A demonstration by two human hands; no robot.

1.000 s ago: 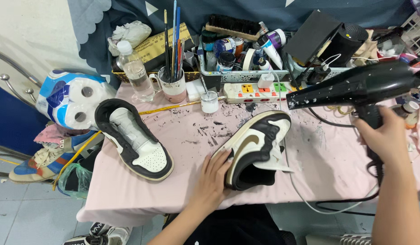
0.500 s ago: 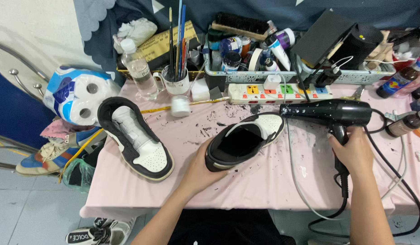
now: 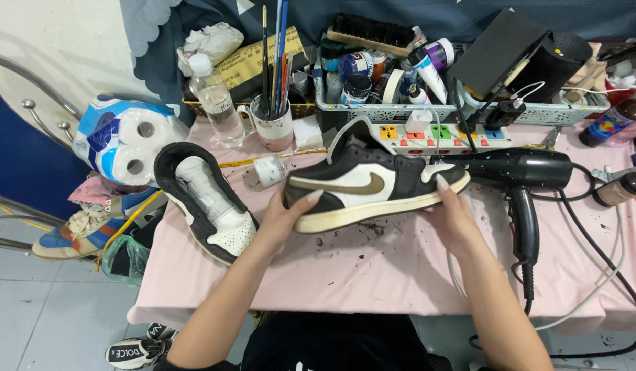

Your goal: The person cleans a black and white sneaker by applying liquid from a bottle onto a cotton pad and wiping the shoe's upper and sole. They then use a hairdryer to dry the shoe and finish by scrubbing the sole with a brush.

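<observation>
Head view: You hold the brown-and-white sneaker above the pink tablecloth, side-on, sole down. Your left hand wraps the heel end, fingers curled up the side. Your right hand clasps the toe end, thumb on the upper. Half a second ago that right hand gripped the hair dryer and aimed it into the shoe, which lay on its side; the dryer now rests on the cloth just beside the toe (released, cord trailing off the table edge). Judged from this, blowing has paused and both hands are committed to the shoe.

Count: two sneakers of this pair, the second sneaker lying sole-down at your left; one hair dryer; one power strip; one mug of brushes; one water bottle.
</observation>
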